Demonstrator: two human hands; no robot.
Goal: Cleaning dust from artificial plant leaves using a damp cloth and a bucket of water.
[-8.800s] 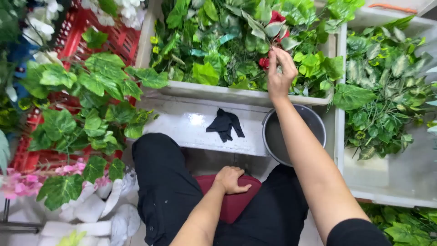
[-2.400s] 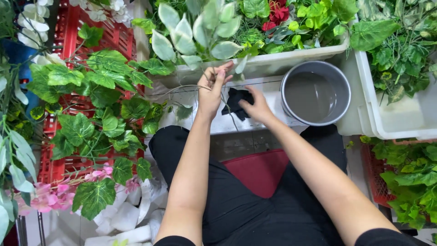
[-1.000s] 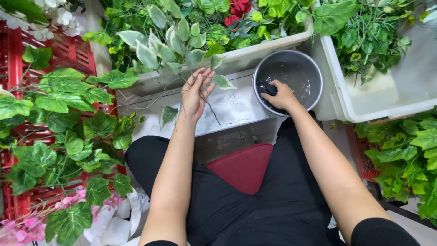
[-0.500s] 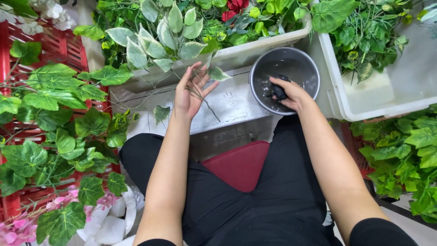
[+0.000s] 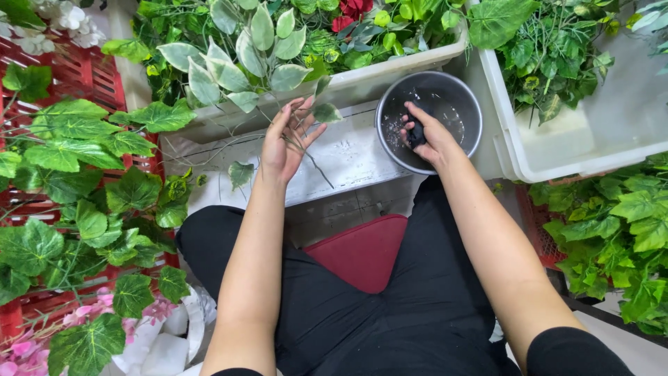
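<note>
The left hand [image 5: 289, 143] is raised palm-up over the white worktop [image 5: 348, 157], its fingers loosely curled round the thin stems of a leafy sprig [image 5: 243, 63] whose pale green leaves fan out above the worktop's far edge. The right hand [image 5: 428, 136] reaches into a round metal bowl [image 5: 456, 97] at the worktop's right end, fingers closed on a black cloth [image 5: 415, 134] that it presses against the wet bottom of the bowl. Along the far edge runs a long white tray [image 5: 362, 80] crowded with green foliage and a few red flowers. Just right of the bowl stands a white tub [image 5: 557, 157] with more greenery. A red crate [image 5: 83, 69] draped with large vine leaves sits off the worktop's left end, and a dark red cushion [image 5: 365, 251] lies between the person's knees.
</note>
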